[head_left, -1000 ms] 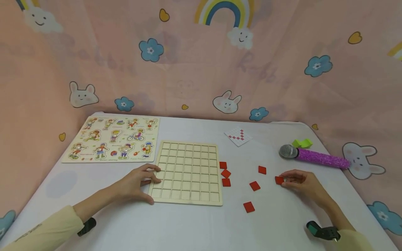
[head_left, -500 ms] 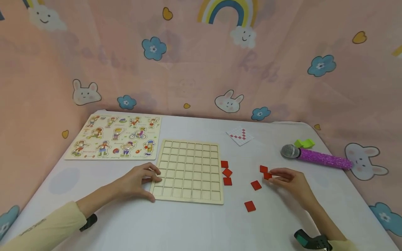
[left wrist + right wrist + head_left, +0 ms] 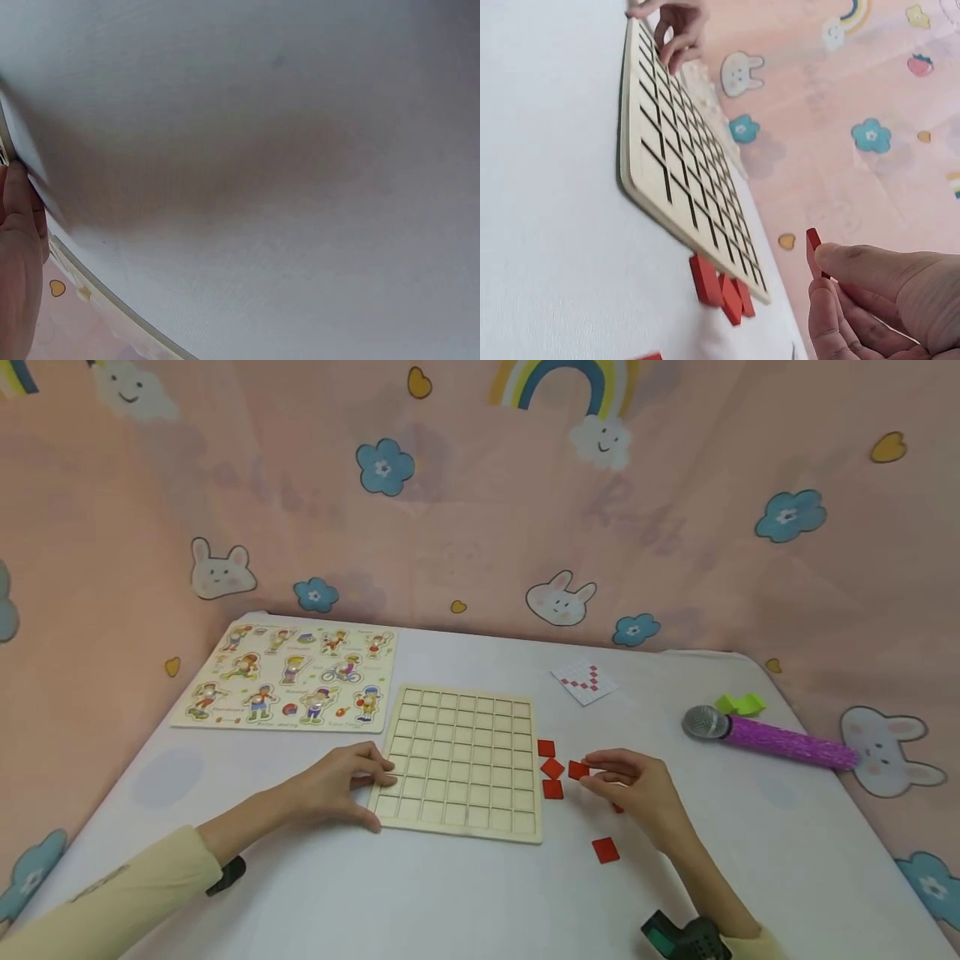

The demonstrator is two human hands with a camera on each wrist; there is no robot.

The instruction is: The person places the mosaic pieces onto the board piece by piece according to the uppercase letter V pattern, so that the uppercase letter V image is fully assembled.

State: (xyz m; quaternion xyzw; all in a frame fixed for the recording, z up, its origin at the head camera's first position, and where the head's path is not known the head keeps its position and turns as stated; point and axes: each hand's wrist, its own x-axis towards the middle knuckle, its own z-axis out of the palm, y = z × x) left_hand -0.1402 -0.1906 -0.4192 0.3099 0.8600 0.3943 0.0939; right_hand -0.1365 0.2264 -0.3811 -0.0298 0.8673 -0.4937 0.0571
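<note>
In the head view a light wooden grid board (image 3: 461, 764) lies on the white table. My left hand (image 3: 341, 783) rests at its left edge, fingertips over the rim and thumb by the near corner. My right hand (image 3: 633, 789) pinches a red square tile (image 3: 577, 769) between thumb and fingers, just right of the board. The right wrist view shows that tile (image 3: 814, 253) edge-on, raised. Three red tiles (image 3: 552, 768) form a column beside the board's right edge. Another red tile (image 3: 606, 850) lies nearer me, and one more peeks out from under my right hand, mostly hidden.
A white card with a red pattern (image 3: 585, 682) lies behind the tiles. At the right are a purple glittery microphone (image 3: 787, 743) and a lime green piece (image 3: 741, 704). A picture puzzle board (image 3: 285, 679) occupies the back left, before a pink patterned cloth backdrop (image 3: 457, 510).
My right hand has carried the pinched red tile leftward, from near the microphone to beside the tile column. My left hand has stayed at the board's edge. The head view has shifted slightly.
</note>
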